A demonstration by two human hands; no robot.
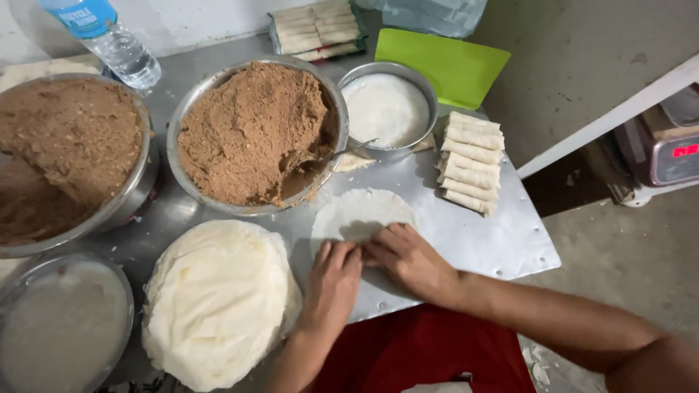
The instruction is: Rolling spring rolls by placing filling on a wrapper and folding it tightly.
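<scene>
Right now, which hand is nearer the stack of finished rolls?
Right. The right hand is on the near edge of the round wrapper, below and left of the stack of finished rolls. The left hand lies further left, beside the wrapper pile.

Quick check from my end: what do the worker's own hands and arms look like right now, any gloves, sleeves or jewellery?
Both the left hand and the right hand are bare: no gloves, rings, watch or bracelets visible. The forearms are uncovered as far as the picture shows, with no sleeve in sight. Fingernails look short.
</scene>
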